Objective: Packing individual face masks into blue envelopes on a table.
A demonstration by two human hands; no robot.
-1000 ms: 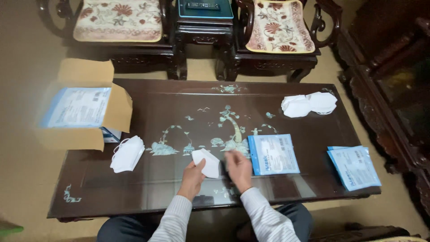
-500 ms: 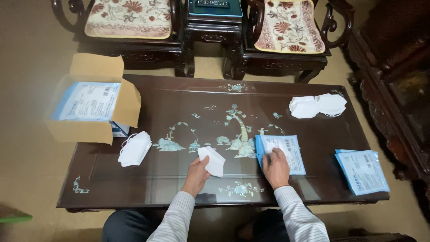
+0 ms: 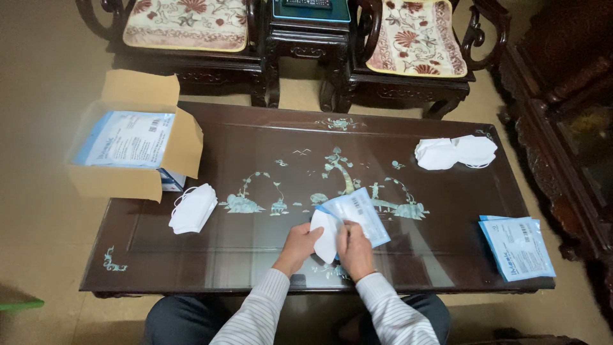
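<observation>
- Your left hand pinches a white mask.
- Your right hand grips the mask and a blue-white pouch over the table.

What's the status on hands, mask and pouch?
Left hand grips folded white mask. Right hand holds mask and blue-white pouch together. Both over the dark inlaid table; nothing between them.

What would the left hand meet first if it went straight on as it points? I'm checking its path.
Probably the white mask the left hand already touches, then the blue pouch behind it; depth is unclear.
</observation>
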